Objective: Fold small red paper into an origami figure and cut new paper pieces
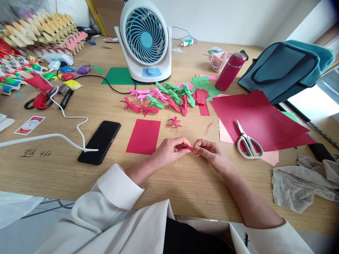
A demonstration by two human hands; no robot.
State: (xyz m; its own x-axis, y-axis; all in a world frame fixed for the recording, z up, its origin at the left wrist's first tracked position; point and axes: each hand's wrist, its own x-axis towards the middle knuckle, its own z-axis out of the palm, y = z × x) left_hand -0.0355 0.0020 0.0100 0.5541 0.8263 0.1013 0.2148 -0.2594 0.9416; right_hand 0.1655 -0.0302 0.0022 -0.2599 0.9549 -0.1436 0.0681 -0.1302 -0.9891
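A small folded strip of red paper (189, 148) is pinched between my two hands above the table's front part. My left hand (169, 151) closes on its left end, and my right hand (210, 153) grips the right end with thumb and fingers. Most of the strip is hidden by the fingers. Just beyond it lies a small red folded paper figure (174, 122). A flat red paper rectangle (144, 136) rests left of my hands. Farther back is a heap of folded paper figures (172, 93) in green, pink and red.
White-handled scissors (248, 143) lie on large red sheets (261, 116) at the right. A black phone (99, 142) and a white cable (53, 137) lie left. Behind stand a fan (146, 40), a red bottle (231, 71) and a teal bag (283, 68). A grey cloth (299, 183) lies front right.
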